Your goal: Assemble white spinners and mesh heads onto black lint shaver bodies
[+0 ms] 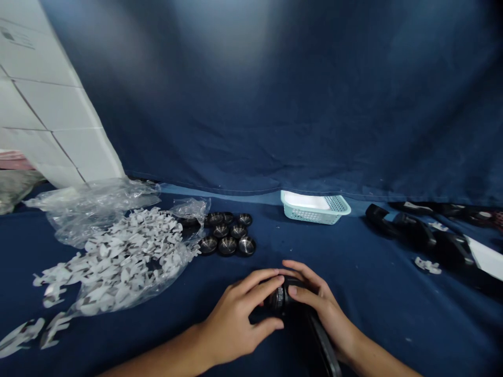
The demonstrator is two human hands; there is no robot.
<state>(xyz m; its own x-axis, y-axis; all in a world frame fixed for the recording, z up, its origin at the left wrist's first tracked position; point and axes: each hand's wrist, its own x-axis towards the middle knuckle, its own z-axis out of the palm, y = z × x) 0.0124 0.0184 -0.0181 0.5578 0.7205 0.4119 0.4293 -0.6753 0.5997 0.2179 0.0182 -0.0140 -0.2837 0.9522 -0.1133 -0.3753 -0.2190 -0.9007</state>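
Observation:
My right hand (314, 293) grips a black, long-handled housing (314, 335), its thumb lying across the upper part. The handle runs down toward the bottom of the view. At the housing's left end sits a round black piece with a ridged rim (278, 297). My left hand (245, 311) curls around that end, fingertips on top and thumb below. The palms hide part of the housing. Beyond my left hand, several round black caps (227, 245) with radial patterns lie grouped on the cloth.
To the left, many small white plastic pieces (126, 256) spill from a clear plastic bag (94, 201). A pale green basket (334, 214) stands against the dark blue curtain (275, 104). Black housings (416, 230) and small white pieces (427, 265) lie at the right. White boxes (58, 104) rise at left.

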